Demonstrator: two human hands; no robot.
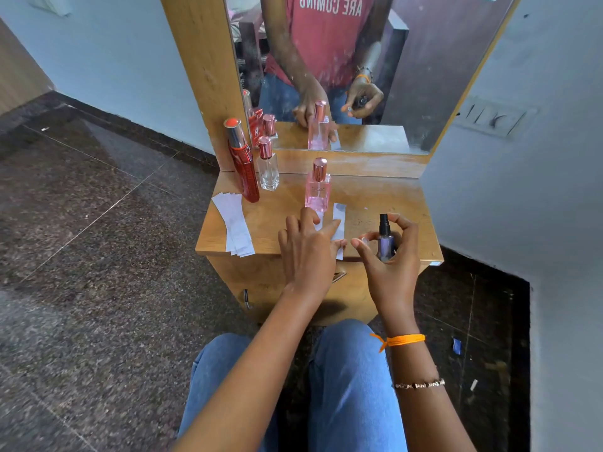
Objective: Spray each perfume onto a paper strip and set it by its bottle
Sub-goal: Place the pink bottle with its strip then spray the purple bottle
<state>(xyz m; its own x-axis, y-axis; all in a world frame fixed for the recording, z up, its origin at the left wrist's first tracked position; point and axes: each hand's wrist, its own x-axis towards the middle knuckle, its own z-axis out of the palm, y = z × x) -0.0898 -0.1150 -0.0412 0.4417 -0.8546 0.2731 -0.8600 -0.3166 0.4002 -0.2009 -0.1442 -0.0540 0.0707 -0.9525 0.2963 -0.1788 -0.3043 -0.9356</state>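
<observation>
A pink perfume bottle (pixel 317 187) with a rose-gold cap stands mid-table. Just in front of it my left hand (pixel 308 247) rests fingers-down on a white paper strip (pixel 338 220) lying on the wooden table (pixel 385 197). My right hand (pixel 391 252) holds a small purple spray bottle (pixel 386 239) upright at the table's front edge, its black nozzle uncapped. At the back left stand a tall red bottle (pixel 243 164) and a clear bottle (pixel 268 169) with a rose-gold cap. A stack of blank strips (pixel 235 223) lies at the front left.
A mirror (pixel 408 60) in a wooden frame rises behind the table and reflects the bottles and hands. Walls close in on the right. Dark stone floor lies to the left. My knees in blue jeans sit below the table front.
</observation>
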